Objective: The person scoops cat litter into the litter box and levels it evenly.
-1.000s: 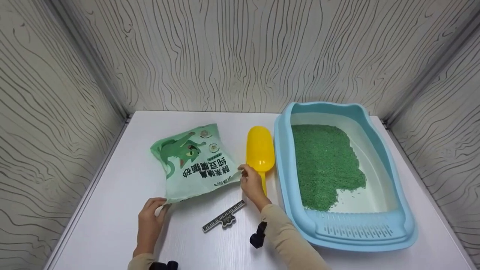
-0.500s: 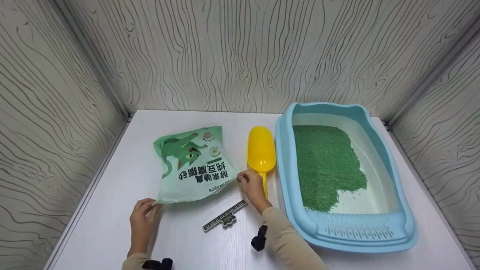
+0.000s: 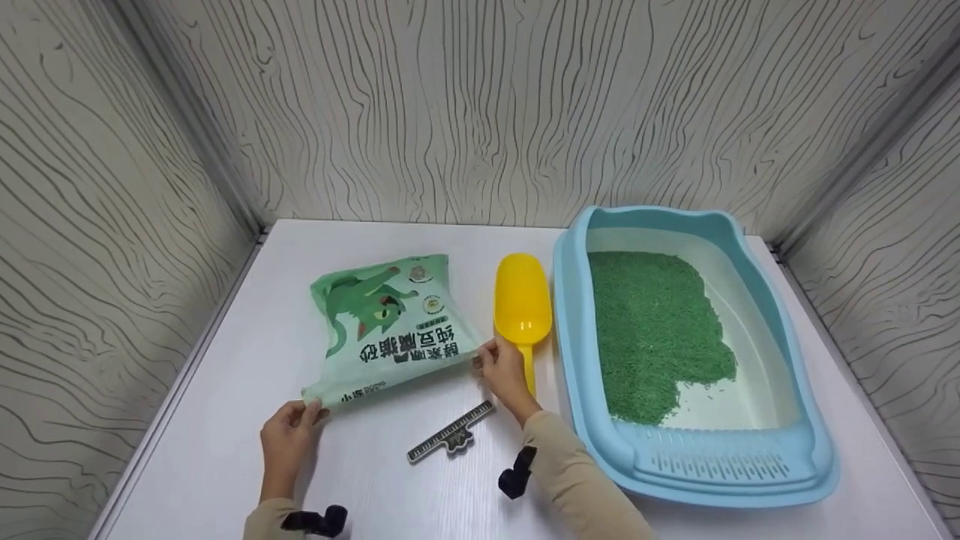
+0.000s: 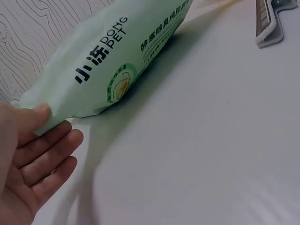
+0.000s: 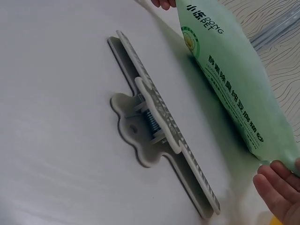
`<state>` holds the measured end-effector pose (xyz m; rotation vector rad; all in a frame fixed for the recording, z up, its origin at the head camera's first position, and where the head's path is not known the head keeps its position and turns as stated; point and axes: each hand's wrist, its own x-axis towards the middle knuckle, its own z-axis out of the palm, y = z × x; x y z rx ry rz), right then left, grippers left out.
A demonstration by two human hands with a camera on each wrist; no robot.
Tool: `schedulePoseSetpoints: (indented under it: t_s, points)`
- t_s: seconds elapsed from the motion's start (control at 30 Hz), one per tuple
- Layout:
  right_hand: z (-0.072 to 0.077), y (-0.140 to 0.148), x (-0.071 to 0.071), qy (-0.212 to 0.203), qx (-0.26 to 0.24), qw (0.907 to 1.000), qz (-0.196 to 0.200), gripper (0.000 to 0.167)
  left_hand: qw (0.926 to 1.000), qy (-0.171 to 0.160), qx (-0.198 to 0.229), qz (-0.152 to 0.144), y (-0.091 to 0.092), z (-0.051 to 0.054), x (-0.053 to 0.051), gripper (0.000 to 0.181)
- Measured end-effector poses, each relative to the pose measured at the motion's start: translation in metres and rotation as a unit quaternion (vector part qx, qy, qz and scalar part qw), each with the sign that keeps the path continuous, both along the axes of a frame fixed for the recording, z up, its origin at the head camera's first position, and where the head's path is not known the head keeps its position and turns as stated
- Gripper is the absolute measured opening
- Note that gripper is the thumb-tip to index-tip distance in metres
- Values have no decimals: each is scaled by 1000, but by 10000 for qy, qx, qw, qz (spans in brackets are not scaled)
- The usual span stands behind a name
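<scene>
A pale green cat litter bag (image 3: 390,322) with a cat picture lies on the white table, its near edge stretched between both hands. At the near left corner my left hand (image 3: 286,435) pinches the bag between thumb and fingers; the left wrist view shows the thumb on top of the bag (image 4: 103,65). My right hand (image 3: 506,375) pinches the near right corner, beside the handle of a yellow scoop (image 3: 523,300). Between the hands and closer to me rests a long spring clip (image 3: 450,433) with a piano-key pattern. The right wrist view shows the clip's spring (image 5: 152,123).
To the right stands a light blue litter box (image 3: 574,360) partly filled with green litter pellets (image 3: 652,330). Its slotted front ledge (image 3: 720,457) faces me. Wood-grain panels (image 3: 420,112) enclose the table at the back and sides.
My left hand has shifted slightly left with the bag's corner, and the near edge has been drawn out straighter. More print shows along that edge. My right hand has hardly moved.
</scene>
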<state>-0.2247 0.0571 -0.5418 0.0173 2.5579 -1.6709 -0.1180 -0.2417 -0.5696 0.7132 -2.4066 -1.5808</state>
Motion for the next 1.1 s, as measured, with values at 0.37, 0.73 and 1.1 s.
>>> schedulePoseSetpoints:
  t_s: [0.37,0.73,1.1]
  points:
    - [4,-9,-5,-529,-235,9954,-759,6,9912,-95,1087,746,13,4,-4,23]
    - [0,-15,-3,-505,-122,9955,-794,13,9790,-139,1668,1165,21,2,-6,20]
    - [1,-17,-2,-249,-133,9965,-781,17,9922,89,1229,193,23,0,-8,7]
